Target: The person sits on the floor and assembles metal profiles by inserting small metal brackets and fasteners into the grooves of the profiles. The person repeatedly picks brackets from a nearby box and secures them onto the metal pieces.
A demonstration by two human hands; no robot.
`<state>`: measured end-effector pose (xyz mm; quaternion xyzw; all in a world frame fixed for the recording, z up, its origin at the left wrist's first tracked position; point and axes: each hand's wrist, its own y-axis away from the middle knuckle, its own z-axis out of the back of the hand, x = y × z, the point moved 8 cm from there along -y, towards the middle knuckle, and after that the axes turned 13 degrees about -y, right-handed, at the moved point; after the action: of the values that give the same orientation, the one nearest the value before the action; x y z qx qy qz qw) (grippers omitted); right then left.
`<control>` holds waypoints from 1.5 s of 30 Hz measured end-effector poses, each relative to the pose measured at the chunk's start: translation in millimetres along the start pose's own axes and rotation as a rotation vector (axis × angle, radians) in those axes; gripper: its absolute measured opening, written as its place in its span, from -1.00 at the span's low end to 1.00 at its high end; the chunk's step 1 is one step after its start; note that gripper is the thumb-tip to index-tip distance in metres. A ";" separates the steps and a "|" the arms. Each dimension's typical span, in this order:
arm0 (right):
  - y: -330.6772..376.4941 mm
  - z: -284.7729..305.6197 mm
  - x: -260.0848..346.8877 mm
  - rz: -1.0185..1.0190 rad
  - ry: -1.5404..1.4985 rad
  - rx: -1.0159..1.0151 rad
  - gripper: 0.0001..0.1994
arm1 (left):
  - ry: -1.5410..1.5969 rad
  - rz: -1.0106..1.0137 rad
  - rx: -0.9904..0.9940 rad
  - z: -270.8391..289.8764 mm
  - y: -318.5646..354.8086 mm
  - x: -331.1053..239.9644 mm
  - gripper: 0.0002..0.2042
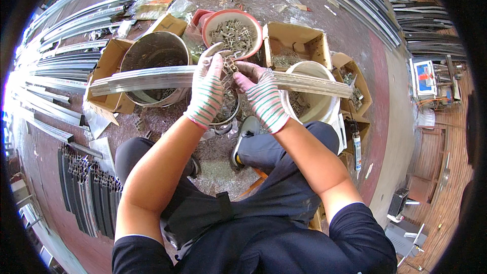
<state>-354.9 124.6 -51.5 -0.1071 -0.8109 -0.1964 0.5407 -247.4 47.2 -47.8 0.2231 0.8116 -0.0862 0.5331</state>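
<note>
Both my hands wear striped, pink-tipped work gloves and meet in front of me over a small bucket [234,109] of metal pieces. My left hand [207,83] is closed around several small metal clips [229,65]. Fingertips of my right hand [261,89] pinch at the same cluster from the other side; the exact shape of the piece there is too small to make out. Behind my hands lies a stack of long metal profiles [147,79], spanning from a large bucket [188,61] on the left to a white bucket [324,104] on the right.
A red-rimmed basin [258,33] full of small metal parts stands just beyond my hands. Cardboard boxes [296,31] flank the buckets. Bundles of long profiles [61,71] cover the floor at left, with dark short ones [91,187] nearer. A sealant tube [357,149] stands at right.
</note>
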 end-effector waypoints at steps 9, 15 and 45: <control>0.1 12.3 2.4 -0.050 -0.182 -0.056 -0.76 | 0.128 0.105 -0.029 1.6 -1.5 9.5 -0.67; 3.6 9.0 4.6 -0.118 -0.236 -0.046 -0.75 | 0.101 0.113 -0.076 5.6 -0.8 11.6 -0.70; 10.7 4.0 10.3 0.025 -0.234 -0.095 -0.72 | -0.106 0.280 -0.392 44.6 -7.7 20.5 -0.84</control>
<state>-358.1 135.6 -41.3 -0.1646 -0.8568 -0.2141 0.4392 -220.8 29.1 -85.6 0.2208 0.7450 0.1359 0.6147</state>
